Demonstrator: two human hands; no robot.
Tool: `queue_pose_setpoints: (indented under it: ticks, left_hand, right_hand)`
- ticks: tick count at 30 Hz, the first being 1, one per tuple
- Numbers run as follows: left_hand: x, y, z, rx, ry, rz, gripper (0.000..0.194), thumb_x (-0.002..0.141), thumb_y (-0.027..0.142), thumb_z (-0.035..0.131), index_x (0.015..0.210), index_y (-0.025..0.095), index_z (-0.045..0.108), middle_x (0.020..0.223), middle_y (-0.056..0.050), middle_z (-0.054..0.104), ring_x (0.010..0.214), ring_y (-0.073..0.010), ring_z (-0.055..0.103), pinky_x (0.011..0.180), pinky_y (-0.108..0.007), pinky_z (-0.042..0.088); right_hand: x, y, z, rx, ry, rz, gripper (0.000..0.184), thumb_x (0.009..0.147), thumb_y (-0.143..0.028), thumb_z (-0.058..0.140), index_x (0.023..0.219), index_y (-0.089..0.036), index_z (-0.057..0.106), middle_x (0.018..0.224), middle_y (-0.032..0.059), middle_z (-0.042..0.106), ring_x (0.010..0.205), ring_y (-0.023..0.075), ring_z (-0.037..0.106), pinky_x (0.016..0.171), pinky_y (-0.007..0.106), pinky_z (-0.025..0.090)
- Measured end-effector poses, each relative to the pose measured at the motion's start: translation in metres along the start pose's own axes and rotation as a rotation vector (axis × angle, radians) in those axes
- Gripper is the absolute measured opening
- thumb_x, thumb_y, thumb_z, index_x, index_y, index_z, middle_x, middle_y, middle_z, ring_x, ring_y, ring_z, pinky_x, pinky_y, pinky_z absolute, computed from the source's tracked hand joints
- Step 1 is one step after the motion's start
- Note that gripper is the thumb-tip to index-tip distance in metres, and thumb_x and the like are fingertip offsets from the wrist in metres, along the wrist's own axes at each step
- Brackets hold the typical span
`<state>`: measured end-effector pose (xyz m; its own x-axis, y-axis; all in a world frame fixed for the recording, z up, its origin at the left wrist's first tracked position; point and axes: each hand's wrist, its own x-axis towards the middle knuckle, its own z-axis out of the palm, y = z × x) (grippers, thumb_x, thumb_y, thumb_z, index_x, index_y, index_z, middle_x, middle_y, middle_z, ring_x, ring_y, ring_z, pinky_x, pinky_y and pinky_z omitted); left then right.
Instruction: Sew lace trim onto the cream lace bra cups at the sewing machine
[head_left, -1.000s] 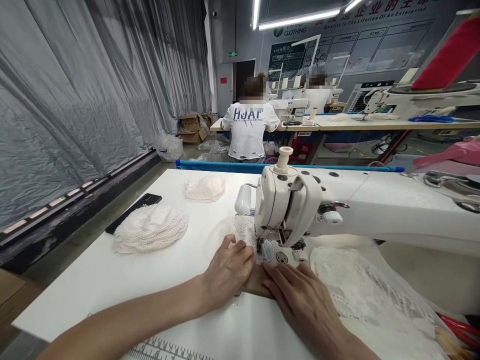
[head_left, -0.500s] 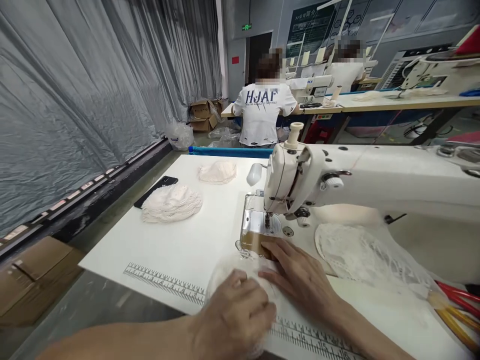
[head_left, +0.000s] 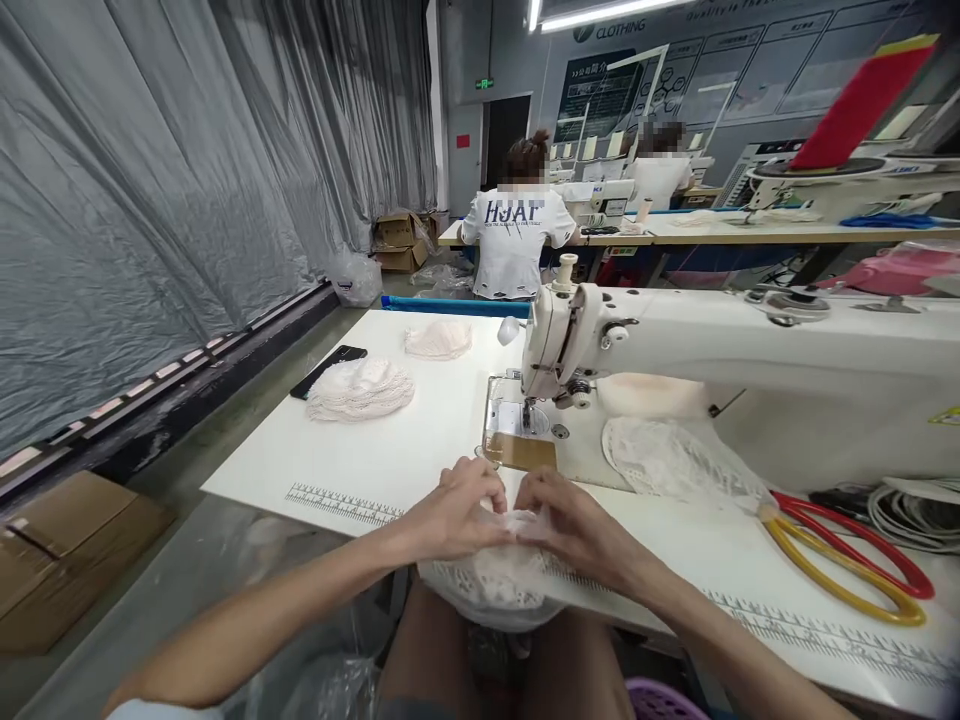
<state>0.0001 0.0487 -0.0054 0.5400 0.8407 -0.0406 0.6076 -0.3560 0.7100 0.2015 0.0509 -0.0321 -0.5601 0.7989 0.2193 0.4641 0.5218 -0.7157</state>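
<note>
Over the table edge (head_left: 259, 503), lace (head_left: 495, 585) hangs from both hands (head_left: 461, 510) (head_left: 581, 520).

A grey curtain (head_left: 225, 150) hangs along the left, a cardboard box (head_left: 71, 550) lower down. Ahead — back turned — a person in a white shirt (head_left: 516, 250) sits at a far bench (head_left: 720, 238).

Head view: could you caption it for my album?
Left hand and right hand hold thin white lace fabric in front of a white, long-armed sewing machine.

A tube light (head_left: 611, 14) glows overhead, the tabletop (head_left: 435, 430) is bright, and the lace (head_left: 487, 588) seems slightly blurred.
</note>
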Motion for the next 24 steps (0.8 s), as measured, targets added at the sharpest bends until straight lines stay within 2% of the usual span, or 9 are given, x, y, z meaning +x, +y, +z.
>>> queue_pose_setpoints:
  ticks: [2, 5, 8, 12, 15, 20, 24]
  left_hand:
    - [-0.020, 0.007, 0.002, -0.247, -0.091, -0.055, 0.022, 0.073, 0.034, 0.067, 0.081, 0.016, 0.056, 0.084, -0.001, 0.057, 0.078, -0.0146, 0.052, 0.068, -0.025, 0.040]
    - [-0.045, 0.015, 0.010, -0.673, -0.231, -0.222, 0.032, 0.067, 0.031, 0.072, 0.090, 0.013, 0.059, 0.071, 0.000, 0.059, 0.064, -0.0107, 0.052, 0.061, -0.022, 0.039]
    - [-0.062, 0.015, 0.025, -0.891, -0.239, -0.310, 0.032, 0.063, 0.029, 0.076, 0.085, 0.010, 0.063, 0.072, -0.002, 0.063, 0.064, -0.0106, 0.054, 0.065, -0.023, 0.042]
    - [-0.076, 0.009, 0.050, -0.945, -0.244, -0.425, 0.031, 0.060, 0.031, 0.077, 0.080, 0.009, 0.066, 0.070, -0.003, 0.064, 0.062, -0.0110, 0.055, 0.063, -0.024, 0.043]
    - [-0.084, 0.004, 0.063, -0.912, -0.272, -0.440, 0.031, 0.061, 0.029, 0.077, 0.083, 0.010, 0.067, 0.072, -0.004, 0.065, 0.063, -0.0116, 0.056, 0.064, -0.025, 0.043]
    - [-0.093, 0.001, 0.069, -0.880, -0.351, -0.410, 0.032, 0.066, 0.028, 0.073, 0.092, 0.011, 0.067, 0.079, -0.005, 0.064, 0.070, -0.0140, 0.056, 0.067, -0.026, 0.043]
    - [-0.095, 0.000, 0.074, -0.866, -0.321, -0.434, 0.033, 0.063, 0.029, 0.075, 0.089, 0.011, 0.067, 0.075, -0.003, 0.061, 0.068, -0.0125, 0.053, 0.064, -0.023, 0.041]
  right_hand:
    - [-0.010, -0.016, -0.002, 0.218, -0.118, 0.079, 0.027, 0.086, -0.042, 0.053, 0.074, -0.018, 0.054, 0.074, 0.0004, 0.051, 0.066, 0.0132, 0.048, 0.059, 0.024, 0.040]
    - [-0.029, -0.036, -0.004, 0.493, -0.300, 0.228, 0.032, 0.086, -0.045, 0.053, 0.074, -0.016, 0.054, 0.064, -0.0029, 0.045, 0.059, 0.0101, 0.040, 0.052, 0.021, 0.032]
    - [-0.049, -0.046, 0.001, 0.611, -0.354, 0.288, 0.035, 0.087, -0.047, 0.050, 0.072, -0.015, 0.053, 0.062, -0.0034, 0.042, 0.058, 0.0092, 0.036, 0.051, 0.021, 0.028]
    - [-0.074, -0.049, 0.022, 0.631, -0.320, 0.358, 0.039, 0.088, -0.049, 0.045, 0.073, -0.015, 0.055, 0.063, -0.0027, 0.041, 0.059, 0.0100, 0.036, 0.052, 0.022, 0.030]
    - [-0.090, -0.048, 0.037, 0.641, -0.291, 0.412, 0.038, 0.088, -0.049, 0.046, 0.073, -0.015, 0.055, 0.063, -0.0025, 0.041, 0.060, 0.0102, 0.035, 0.053, 0.023, 0.029]
    - [-0.104, -0.045, 0.051, 0.684, -0.258, 0.488, 0.036, 0.087, -0.048, 0.049, 0.072, -0.015, 0.053, 0.063, -0.0031, 0.041, 0.058, 0.0093, 0.036, 0.053, 0.022, 0.029]
    - [-0.109, -0.043, 0.056, 0.666, -0.258, 0.507, 0.035, 0.087, -0.047, 0.049, 0.073, -0.015, 0.055, 0.065, -0.0020, 0.043, 0.061, 0.0104, 0.038, 0.055, 0.023, 0.030]
